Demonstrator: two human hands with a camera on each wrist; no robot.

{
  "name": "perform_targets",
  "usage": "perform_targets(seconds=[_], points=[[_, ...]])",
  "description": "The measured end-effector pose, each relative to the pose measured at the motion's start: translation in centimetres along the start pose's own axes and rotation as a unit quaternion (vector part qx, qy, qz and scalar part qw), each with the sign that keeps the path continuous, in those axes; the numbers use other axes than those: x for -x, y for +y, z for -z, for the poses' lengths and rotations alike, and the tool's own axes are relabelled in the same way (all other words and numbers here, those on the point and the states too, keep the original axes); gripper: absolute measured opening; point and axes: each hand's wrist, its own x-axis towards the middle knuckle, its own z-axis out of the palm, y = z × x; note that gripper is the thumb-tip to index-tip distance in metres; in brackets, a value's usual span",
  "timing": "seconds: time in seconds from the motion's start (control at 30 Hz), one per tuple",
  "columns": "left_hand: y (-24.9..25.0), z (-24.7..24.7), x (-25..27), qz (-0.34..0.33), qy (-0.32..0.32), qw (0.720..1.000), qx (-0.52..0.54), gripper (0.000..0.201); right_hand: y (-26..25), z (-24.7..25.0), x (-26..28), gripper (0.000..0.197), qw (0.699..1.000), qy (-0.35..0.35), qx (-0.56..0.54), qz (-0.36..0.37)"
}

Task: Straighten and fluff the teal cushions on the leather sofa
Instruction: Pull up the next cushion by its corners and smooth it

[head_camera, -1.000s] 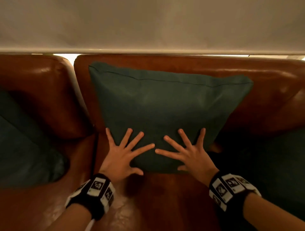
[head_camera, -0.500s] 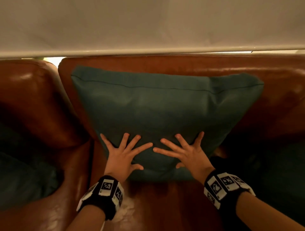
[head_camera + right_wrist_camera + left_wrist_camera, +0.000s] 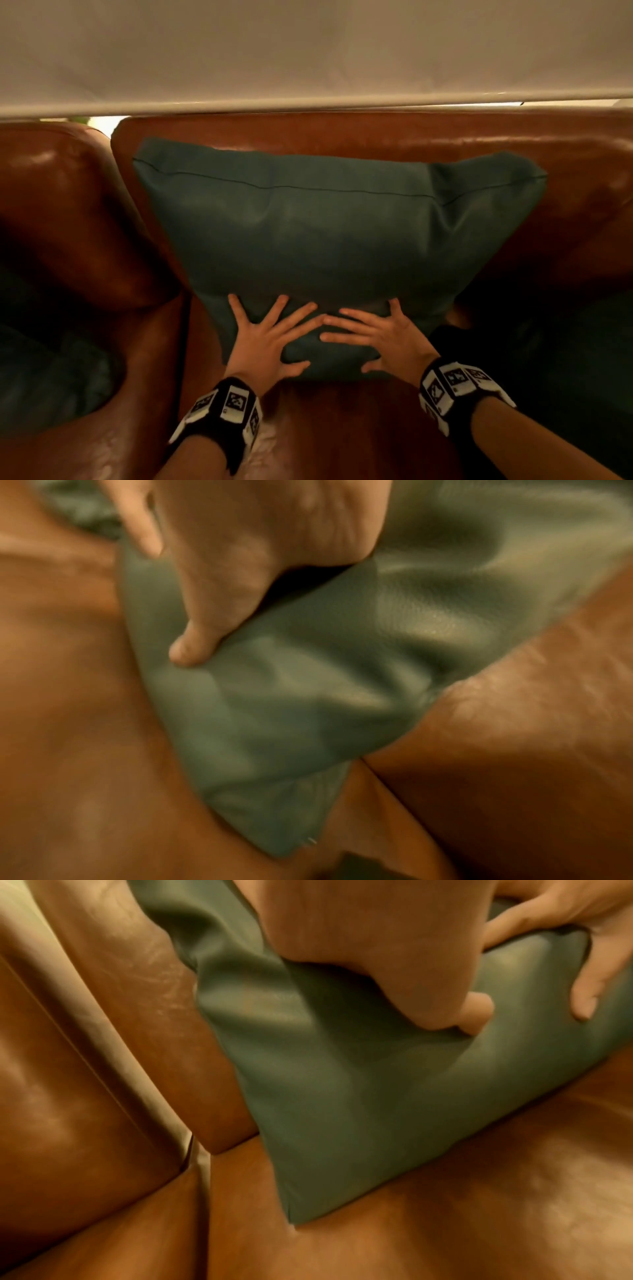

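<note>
As the teal cushion [image 3: 329, 240] leans upright against the sofa backrest [image 3: 342, 133], long axis running left to right, we press our left hand [image 3: 263, 339] and right hand [image 3: 387, 334], fingers spread, equally near, into its lower edge directly ahead.

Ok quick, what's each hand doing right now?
Left hand: open, fingers spread, pressing the square teal fabric cushion.
Right hand: open, fingers spread, pressing the same cushion.

head: above, facing down | wrists: close, along fingers | shared: cushion [image 3: 329, 240]
</note>
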Motion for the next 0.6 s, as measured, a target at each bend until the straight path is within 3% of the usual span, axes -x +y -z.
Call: perform_targets(seconds=[0.1, 0.2, 0.27, 0.4, 0.5, 0.6], points=[[0.3, 2.6, 0.9, -0.007, 0.087, 0.996, 0.004, 0.074, -0.9, 0.6, 1.8, 0.105, 0.989, 0.144, -0.011, -0.016], [0.3, 6.9, 0.8, 0.004, 0.241, 0.970, 0.037, 0.055, -0.2, 3.3, 3.0, 0.074, 0.944, 0.319, -0.035, -0.073], [-0.4, 9.6, -1.6, 0.025, 0.297, 0.954, 0.032, 0.055, 1.4, 5.7, 2.2, 0.070, 0.915, 0.379, -0.052, -0.130], [-2.8, 11.2, -6.9, 0.076, 0.253, 0.964, 0.008, 0.056, 4.6, 7.5, -1.6, 0.076, 0.898, 0.379, -0.052, -0.217], [-3.5, 9.7, -7.7, 0.122, 0.238, 0.964, 0.012, 0.057, 5.6, 6.1, -3.3, 0.077, 0.903, 0.366, -0.041, -0.221], [-3.8, 8.6, -8.6, 0.127, 0.249, 0.960, 0.003, 0.059, 6.4, 5.0, -4.4, 0.077, 0.896, 0.387, -0.028, -0.216]])
